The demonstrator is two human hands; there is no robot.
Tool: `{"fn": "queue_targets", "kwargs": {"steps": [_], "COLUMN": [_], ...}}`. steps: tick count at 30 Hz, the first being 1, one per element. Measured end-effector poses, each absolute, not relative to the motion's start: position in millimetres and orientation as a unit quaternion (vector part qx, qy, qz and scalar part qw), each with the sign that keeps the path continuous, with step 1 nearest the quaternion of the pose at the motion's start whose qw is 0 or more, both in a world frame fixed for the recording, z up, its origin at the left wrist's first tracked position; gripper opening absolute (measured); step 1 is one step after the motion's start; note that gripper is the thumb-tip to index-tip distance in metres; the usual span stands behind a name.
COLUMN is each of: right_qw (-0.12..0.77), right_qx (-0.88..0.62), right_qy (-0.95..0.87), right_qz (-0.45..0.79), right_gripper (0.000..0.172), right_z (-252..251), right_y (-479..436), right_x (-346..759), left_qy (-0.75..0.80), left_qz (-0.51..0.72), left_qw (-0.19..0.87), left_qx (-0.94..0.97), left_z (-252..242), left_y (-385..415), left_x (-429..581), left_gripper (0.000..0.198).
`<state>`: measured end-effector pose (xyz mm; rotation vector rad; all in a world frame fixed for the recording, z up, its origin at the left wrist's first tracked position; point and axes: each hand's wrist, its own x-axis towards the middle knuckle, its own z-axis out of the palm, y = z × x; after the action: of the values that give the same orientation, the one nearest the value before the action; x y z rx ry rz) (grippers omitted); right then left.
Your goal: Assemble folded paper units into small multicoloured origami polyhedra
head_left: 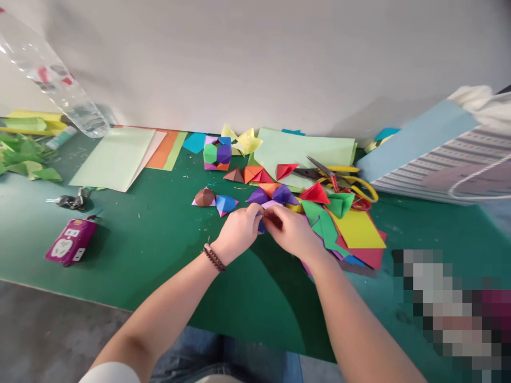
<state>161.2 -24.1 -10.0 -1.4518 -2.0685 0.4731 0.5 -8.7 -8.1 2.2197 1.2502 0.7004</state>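
Head view: both hands pinching one small folded paper piece over green table

Folded paper piece (261, 227): dark blue bit showing between the fingertips, held up near the middle of the green table (167, 234), just this side of the purple folded units (284, 194). Most of it hidden by fingers; exact shape can't be told. Lilac paper (273, 204) just behind the fingertips; can't tell if same piece.

Grip: left hand (238, 230) has thumb and finger pressed together on the piece. Right hand (293, 230) curled in, fingertips meeting the left's; looks pinched on the same piece, contact itself partly covered.

Handling (judgement): very light, thin paper, crisp along creases, soft across flat faces. Not slippery, but easily crushed or torn. Best hold is fingertips on creased edges or doubled layers, light pressure; avoid squeezing any hollow middle.

Around: brown-topped unit (205, 197) and blue-topped unit (227, 203) side by side, left of the hands. Multicolour paper cube (217, 153) farther back. Loose coloured sheets (361, 230) by the right hand, scissors (328, 173) beyond them.
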Motion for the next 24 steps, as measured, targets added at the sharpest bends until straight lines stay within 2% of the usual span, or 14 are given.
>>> {"fn": "queue_targets", "kwargs": {"steps": [5,16,24], "right_qw": [0.206,0.285,0.307], "right_qx": [-0.569,-0.571,-0.593], "right_qy": [-0.786,-0.761,-0.727], "right_qz": [0.124,0.115,0.159], "right_gripper": [0.018,0.019,0.018], "right_z": [-1,-3,3], "right_y": [-27,-30,-31], "right_x": [163,156,152], "left_qy": [0.44,0.426,0.415], "left_qz": [0.335,0.334,0.373], "left_qw": [0.23,0.142,0.164], "left_qx": [0.801,0.829,0.814], "left_z": [-7,-5,-6], "left_y": [-10,-10,-7], "left_x": [3,0,1], "left_gripper": [0.012,0.011,0.014]}}
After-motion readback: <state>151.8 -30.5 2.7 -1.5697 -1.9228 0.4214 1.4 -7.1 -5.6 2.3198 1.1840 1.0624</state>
